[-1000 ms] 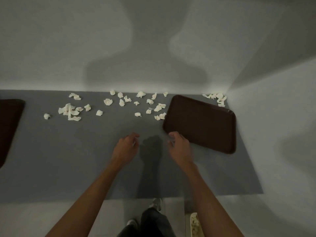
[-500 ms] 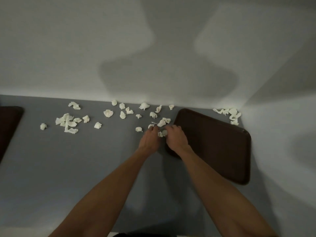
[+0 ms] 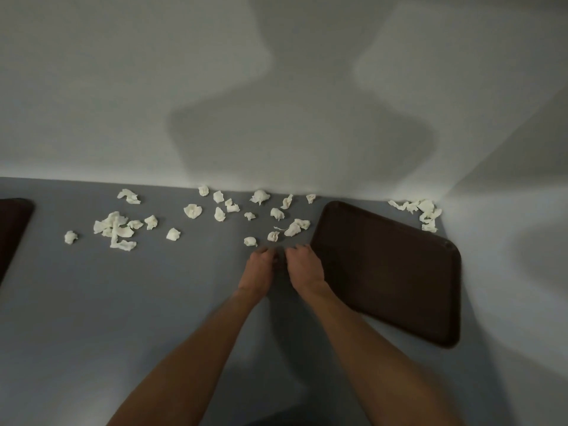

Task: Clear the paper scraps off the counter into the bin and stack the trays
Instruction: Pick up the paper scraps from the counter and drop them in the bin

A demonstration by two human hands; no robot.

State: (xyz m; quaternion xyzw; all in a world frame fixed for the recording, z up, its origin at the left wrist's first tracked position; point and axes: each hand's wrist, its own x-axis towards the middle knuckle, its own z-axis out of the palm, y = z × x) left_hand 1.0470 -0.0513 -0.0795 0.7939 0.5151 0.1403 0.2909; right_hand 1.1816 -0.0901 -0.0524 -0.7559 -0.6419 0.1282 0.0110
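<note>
1. Paper scraps (image 3: 219,214): pretty much all of them are lying on the grey counter (image 3: 123,302). They're strewn along the back edge by the wall (image 3: 276,87), with a thicker clump (image 3: 115,230) off to the left and a little heap (image 3: 427,214) tucked in the far right corner behind a tray.
2. Progress-wise I'd call it barely started. No bin is in view, so no idea what's in it.
3. Left hand (image 3: 256,269) and right hand (image 3: 304,265) sit side by side, knuckles up, fingers curled down onto the counter just in front of the nearest scraps. Honestly can't tell if either is pinching paper, since the fingertips are hidden underneath.
4. Trays aren't stacked. The brown tray (image 3: 387,272) lies flat and skewed on the right, its near-left edge just beside the right hand. A second tray (image 3: 12,229) pokes in at the far left, mostly cut off. The two are well apart.
5. Materials: the scraps are white, thin, torn and crumpled, so probably super light and easy to scatter. The trays are dark brown with rounded corners and a low raised rim, and look like matte hard plastic to me. The counter looks smooth and flat.
</note>
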